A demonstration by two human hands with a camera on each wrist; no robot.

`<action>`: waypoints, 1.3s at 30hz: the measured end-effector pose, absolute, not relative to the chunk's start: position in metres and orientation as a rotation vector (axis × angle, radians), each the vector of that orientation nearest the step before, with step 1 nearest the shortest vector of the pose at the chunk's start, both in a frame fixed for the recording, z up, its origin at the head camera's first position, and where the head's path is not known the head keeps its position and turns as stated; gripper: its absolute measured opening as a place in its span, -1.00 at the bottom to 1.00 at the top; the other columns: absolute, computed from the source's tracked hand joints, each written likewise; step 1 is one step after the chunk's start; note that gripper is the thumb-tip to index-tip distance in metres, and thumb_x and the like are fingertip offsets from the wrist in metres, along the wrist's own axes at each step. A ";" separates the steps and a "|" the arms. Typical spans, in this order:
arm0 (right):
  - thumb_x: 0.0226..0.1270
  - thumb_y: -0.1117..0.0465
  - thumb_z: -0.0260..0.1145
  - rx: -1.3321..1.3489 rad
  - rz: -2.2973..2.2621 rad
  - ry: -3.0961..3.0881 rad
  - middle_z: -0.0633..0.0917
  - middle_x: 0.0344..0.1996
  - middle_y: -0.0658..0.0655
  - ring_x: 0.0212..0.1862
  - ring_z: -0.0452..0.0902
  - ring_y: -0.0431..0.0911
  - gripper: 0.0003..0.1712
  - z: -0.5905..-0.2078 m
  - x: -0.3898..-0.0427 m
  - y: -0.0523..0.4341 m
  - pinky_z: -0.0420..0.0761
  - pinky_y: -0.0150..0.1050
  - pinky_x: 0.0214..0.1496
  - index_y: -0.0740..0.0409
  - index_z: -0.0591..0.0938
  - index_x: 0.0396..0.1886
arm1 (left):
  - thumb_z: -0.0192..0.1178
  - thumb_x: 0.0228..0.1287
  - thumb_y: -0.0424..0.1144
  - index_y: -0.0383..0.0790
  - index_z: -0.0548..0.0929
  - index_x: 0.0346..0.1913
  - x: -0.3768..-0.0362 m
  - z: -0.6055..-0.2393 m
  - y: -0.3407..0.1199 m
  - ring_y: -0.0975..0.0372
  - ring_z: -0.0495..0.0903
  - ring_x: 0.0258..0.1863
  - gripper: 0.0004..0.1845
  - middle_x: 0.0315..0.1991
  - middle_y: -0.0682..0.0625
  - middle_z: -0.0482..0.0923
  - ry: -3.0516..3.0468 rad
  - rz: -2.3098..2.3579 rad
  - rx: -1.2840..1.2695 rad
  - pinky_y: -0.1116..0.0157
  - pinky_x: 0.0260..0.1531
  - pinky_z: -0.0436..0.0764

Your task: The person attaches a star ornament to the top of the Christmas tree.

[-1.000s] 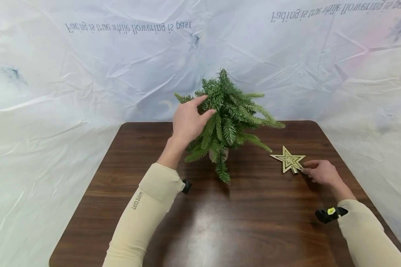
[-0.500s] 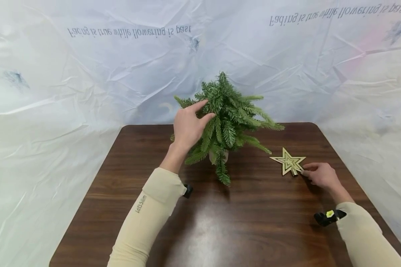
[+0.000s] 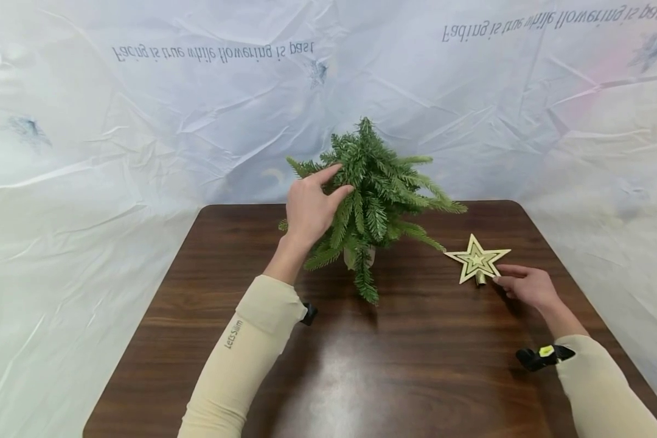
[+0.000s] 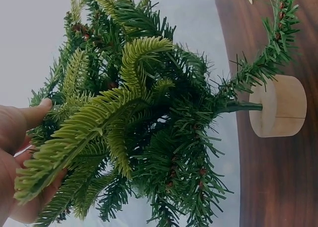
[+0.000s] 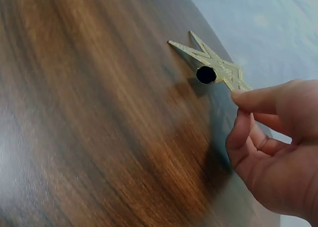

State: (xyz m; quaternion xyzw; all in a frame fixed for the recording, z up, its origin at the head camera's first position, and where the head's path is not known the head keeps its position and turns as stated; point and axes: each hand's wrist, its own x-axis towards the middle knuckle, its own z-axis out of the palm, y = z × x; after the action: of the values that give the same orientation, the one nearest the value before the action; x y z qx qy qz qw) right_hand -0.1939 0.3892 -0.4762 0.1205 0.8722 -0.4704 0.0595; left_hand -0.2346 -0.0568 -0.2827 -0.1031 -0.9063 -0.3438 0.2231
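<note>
A small green artificial fir tree (image 3: 380, 188) stands on a round wooden base (image 4: 278, 106) at the back middle of the dark wooden table (image 3: 416, 371). My left hand (image 3: 325, 185) reaches into its left side, and thumb and fingers (image 4: 22, 122) hold several branches of the tree (image 4: 144, 113). A gold star topper (image 3: 476, 259) with a short tube at its foot lies to the right of the tree. My right hand (image 3: 505, 281) pinches one point of the star (image 5: 216, 68) between thumb and forefinger, so the star tilts up from the table.
A crumpled white plastic sheet (image 3: 142, 121) with upside-down writing hangs behind and around the table. Black wrist cameras (image 3: 542, 354) sit on both cream sleeves. Bare wood spreads across the table's front half.
The star has turned a little and tipped up under my right hand's pinch, shifting slightly away from me. My left hand stays on the tree's branches.
</note>
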 end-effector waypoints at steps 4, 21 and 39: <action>0.22 0.07 0.39 0.422 -1.688 2.457 0.66 -0.41 -0.20 -0.44 0.56 -0.25 -0.27 -0.473 -0.194 0.390 0.62 -0.30 -0.37 0.20 0.40 0.35 | 0.29 0.18 0.09 0.13 0.55 0.23 -0.234 -0.282 -0.057 0.32 0.03 -0.91 -0.47 -0.75 0.06 0.43 -2.508 -0.949 -0.277 0.38 -0.85 0.13; 0.16 0.30 0.42 0.476 -2.328 1.997 0.62 -0.36 -0.15 -0.57 0.36 -0.24 -0.62 -0.439 -0.194 0.387 0.43 -0.30 -0.59 -0.10 0.72 -0.01 | 0.28 0.18 0.10 0.12 0.56 0.22 -0.233 -0.282 -0.056 0.32 0.00 -0.91 -0.48 -0.82 0.02 0.35 -2.487 -0.927 -0.290 0.38 -0.85 0.11; 0.13 0.39 0.42 0.394 -2.541 1.922 0.65 -0.23 -0.16 -0.66 0.30 -0.28 -0.50 -0.378 -0.210 0.377 0.39 -0.40 -0.68 -0.06 0.68 0.08 | 0.28 0.18 0.12 0.15 0.56 0.22 -0.231 -0.285 -0.055 0.29 0.03 -0.92 -0.48 -0.87 0.03 0.33 -2.481 -0.936 -0.260 0.38 -0.86 0.10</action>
State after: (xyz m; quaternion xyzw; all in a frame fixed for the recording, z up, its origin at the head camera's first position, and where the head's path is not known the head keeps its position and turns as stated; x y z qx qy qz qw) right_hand -0.2105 0.3769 -0.3781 0.1227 0.5984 -0.7910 -0.0344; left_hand -0.2311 -0.0551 -0.2846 -0.0949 -0.9049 -0.3412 0.2362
